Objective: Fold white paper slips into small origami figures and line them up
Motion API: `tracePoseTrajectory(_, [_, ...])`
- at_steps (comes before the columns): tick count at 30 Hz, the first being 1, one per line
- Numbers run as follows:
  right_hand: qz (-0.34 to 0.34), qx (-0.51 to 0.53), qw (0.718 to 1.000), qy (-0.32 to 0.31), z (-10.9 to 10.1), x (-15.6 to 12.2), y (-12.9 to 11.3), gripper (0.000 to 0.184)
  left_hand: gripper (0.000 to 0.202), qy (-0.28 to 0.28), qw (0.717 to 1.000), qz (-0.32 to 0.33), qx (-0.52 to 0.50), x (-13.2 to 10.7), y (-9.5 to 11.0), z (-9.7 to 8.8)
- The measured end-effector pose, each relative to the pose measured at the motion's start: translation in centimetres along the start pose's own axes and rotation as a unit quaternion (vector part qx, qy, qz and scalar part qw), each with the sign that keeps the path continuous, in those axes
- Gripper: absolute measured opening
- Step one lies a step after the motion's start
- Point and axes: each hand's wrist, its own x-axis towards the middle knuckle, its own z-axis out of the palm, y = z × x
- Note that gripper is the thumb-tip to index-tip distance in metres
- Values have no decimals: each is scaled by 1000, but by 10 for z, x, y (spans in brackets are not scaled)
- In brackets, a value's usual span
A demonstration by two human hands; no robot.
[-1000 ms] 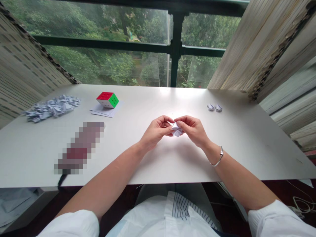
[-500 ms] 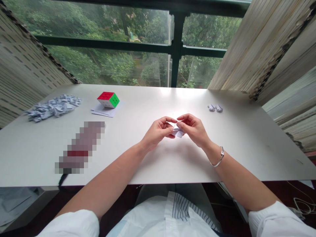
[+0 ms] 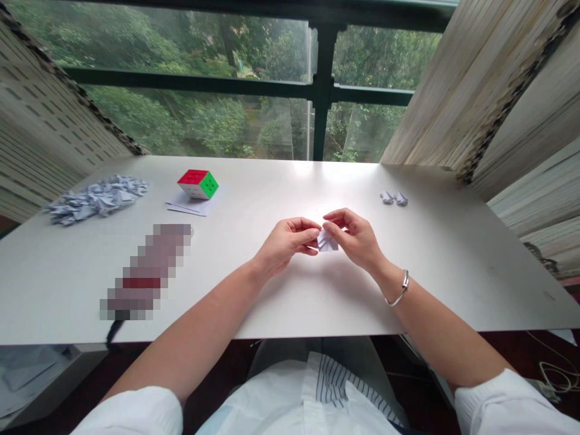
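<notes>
Between my hands, above the middle of the white table, is a small folded piece of white paper (image 3: 327, 241) with creased flaps. My left hand (image 3: 295, 241) pinches its left edge between thumb and fingers. From the other side my right hand (image 3: 353, 235) holds it too, the thumb against its upper right part and the fingers bent behind. The right fingertips lie partly hidden by the thumb and paper. Two small folded paper pieces (image 3: 394, 198) lie farther back on the right.
A pile of folded paper pieces (image 3: 97, 199) lies at the back left. Beside it a puzzle cube (image 3: 199, 184) rests on paper sheets (image 3: 190, 208). A blurred-out long object (image 3: 147, 272) with a black strap is at the left front. A window (image 3: 203, 115) and curtains (image 3: 426, 84) border the table (image 3: 421, 254).
The paper's flaps have shifted; it now looks flatter and wider. My right index finger has lifted slightly away from my left fingers, and both hands stay in about the same place.
</notes>
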Motion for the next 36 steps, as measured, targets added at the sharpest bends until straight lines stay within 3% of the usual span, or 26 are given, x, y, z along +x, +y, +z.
tracePoseTrajectory(4, [-78,-59,992,84,0,-1,-8,18,24,100,992,40,-58,5,-2,0])
tracePoseTrajectory(8, [-133,-128,979,82,4,-7,-13,13,28,141,979,91,-120,8,-4,0])
tracePoseTrajectory(13, [-123,-180,973,73,9,-10,-8,17,32,100,981,96,-136,6,-6,5])
tracePoseTrajectory(19, [-90,-108,988,65,6,-7,-8,18,30,56,990,70,-107,2,-5,7])
tracePoseTrajectory(27, [-86,-81,992,51,5,-5,-6,24,27,49,989,88,-109,2,-6,8])
tracePoseTrajectory(36, [-87,-50,992,72,5,-5,-5,16,27,56,986,111,-107,1,-11,12])
